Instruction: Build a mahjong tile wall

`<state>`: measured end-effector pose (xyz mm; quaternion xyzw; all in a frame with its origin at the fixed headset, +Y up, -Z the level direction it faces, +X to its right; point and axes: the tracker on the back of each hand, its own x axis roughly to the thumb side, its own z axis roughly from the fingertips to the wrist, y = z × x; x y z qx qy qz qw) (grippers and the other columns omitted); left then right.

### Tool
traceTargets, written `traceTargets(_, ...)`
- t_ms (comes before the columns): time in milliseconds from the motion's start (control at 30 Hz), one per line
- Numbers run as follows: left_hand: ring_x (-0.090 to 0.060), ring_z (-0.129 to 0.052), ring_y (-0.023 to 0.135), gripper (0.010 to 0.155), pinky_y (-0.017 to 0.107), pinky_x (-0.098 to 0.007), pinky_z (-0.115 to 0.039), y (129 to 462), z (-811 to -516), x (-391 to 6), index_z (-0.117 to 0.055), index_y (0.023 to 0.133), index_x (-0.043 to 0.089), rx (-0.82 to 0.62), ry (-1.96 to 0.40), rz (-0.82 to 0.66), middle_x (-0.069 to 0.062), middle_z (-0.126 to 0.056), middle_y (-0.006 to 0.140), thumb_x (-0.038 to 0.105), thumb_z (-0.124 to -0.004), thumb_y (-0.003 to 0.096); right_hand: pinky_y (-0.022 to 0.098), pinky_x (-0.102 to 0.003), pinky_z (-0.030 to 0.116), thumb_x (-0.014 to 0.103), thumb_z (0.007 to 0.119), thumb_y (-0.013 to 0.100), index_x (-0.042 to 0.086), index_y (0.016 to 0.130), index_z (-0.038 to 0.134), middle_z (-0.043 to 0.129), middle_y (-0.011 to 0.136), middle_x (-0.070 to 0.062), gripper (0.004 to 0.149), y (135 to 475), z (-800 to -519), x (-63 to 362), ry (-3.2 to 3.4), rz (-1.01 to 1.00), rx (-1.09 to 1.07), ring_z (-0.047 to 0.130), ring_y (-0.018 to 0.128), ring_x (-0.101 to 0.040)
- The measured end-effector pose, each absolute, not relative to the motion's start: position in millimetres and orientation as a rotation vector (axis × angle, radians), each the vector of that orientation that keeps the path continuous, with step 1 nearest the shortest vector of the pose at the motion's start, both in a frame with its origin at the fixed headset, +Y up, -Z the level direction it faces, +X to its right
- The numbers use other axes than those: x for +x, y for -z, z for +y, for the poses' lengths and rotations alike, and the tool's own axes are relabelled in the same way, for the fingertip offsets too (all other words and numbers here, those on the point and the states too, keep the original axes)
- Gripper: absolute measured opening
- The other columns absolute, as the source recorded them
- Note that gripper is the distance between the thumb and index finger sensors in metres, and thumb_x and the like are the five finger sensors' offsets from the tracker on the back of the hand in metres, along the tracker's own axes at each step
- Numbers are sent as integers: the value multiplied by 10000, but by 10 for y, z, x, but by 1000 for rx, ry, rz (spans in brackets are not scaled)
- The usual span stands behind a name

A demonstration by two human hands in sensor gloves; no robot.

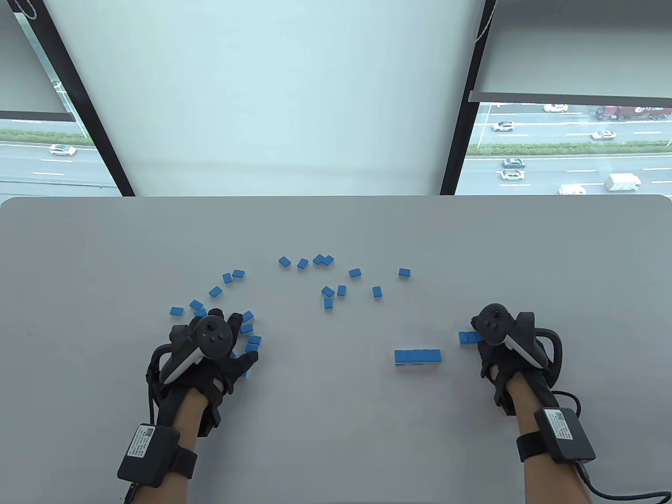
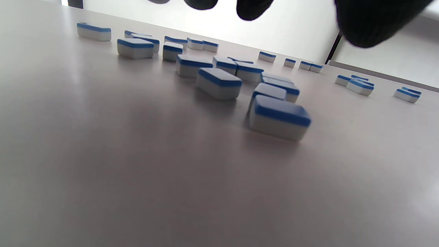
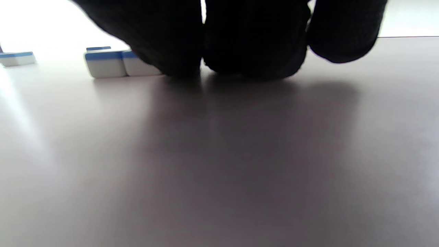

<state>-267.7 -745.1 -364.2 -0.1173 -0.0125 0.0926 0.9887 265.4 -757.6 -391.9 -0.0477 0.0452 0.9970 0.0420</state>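
Note:
Loose blue-backed mahjong tiles point(image 1: 327, 290) lie scattered over the middle and left of the grey table point(image 1: 336, 430). A straight row of tiles point(image 1: 417, 356) lies at the centre right. A shorter row point(image 1: 466, 337) lies just right of it, and my right hand point(image 1: 480, 342) has its fingertips point(image 3: 253, 65) down on the table against that short row point(image 3: 109, 63). My left hand point(image 1: 242, 341) is spread over a cluster of tiles point(image 1: 249, 329) at the left. Its fingertips point(image 2: 253, 7) hang above the tiles point(image 2: 279, 118) and hold none.
The table's far edge point(image 1: 336, 197) runs in front of a window with blinds. A cabled sensor box sits on each wrist point(image 1: 564, 434).

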Motion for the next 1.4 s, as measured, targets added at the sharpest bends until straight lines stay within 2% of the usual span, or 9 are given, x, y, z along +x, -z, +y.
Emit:
traceTargets(133,-449,-288,1088,866,688,-751,-255,3639,-7435,-2676,-371,1123,358,-227,-188,-29,-37,-286,1207,717,-666,393,498,-506,778,299,865,396,300,946,651,809,807,-46,590,3899,-7529,2663,-3027,143,-158,928,518,-262)
traceTargets(333,-447,-287,1089,865,691,-748,-255,3632,-7397,-2675,-370,1122,360,-214,-196,-35,-35,-284,1208,718,-665,392,514,-514,772,333,853,400,262,967,623,763,883,-53,616,3903,-7107,2544,-3099,-45,-137,923,575,-283)
traceTargets(600,-448,-287,1089,866,690,-749,-255,3628,-7376,-2681,-370,1123,360,-207,-204,-35,-35,-285,1208,717,-667,392,555,-504,771,395,852,395,269,972,615,758,923,-21,637,4363,-6746,2024,-3163,-44,-95,932,691,-293)
traceTargets(700,-448,-287,1090,866,691,-749,-256,3623,-7375,-2676,-370,1123,359,-211,-206,-34,-36,-286,1208,718,-666,392,579,-499,764,414,859,390,282,970,619,750,940,-8,641,4608,-6785,1788,-3125,28,-108,923,746,-286)
traceTargets(800,-446,-287,1090,865,689,-750,-256,3621,-7372,-2680,-370,1123,360,-210,-206,-32,-35,-285,1208,718,-665,393,611,-503,748,420,865,390,301,977,601,707,987,6,655,4892,-6999,1550,-3106,262,-148,893,820,-282)
traceTargets(867,-447,-288,1090,864,692,-747,-255,3621,-7371,-2684,-371,1122,361,-208,-208,-30,-35,-287,1208,718,-666,392,630,-503,735,403,865,395,321,982,585,671,1017,25,656,5025,-7110,1448,-3121,324,-191,870,852,-279)
traceTargets(1033,-448,-286,1090,867,691,-748,-255,3630,-7366,-2702,-370,1124,357,-206,-206,-22,-36,-285,1208,718,-665,393,703,-509,646,327,854,420,470,988,463,452,1110,112,705,5340,-7345,1262,-3167,480,-151,744,938,-278)
traceTargets(1300,-449,-287,1089,866,690,-750,-255,3643,-7368,-2739,-372,1124,356,-214,-212,-6,-38,-287,1208,717,-666,393,682,-485,664,289,872,414,467,957,539,655,970,101,661,5434,-7466,1214,-3207,495,-94,813,800,-245)
traceTargets(1400,-450,-287,1089,867,690,-749,-255,3642,-7366,-2742,-371,1124,357,-215,-213,-5,-38,-287,1208,718,-667,393,645,-471,707,307,871,397,366,938,586,738,886,89,615,5438,-7481,1222,-3210,475,-117,873,711,-232)
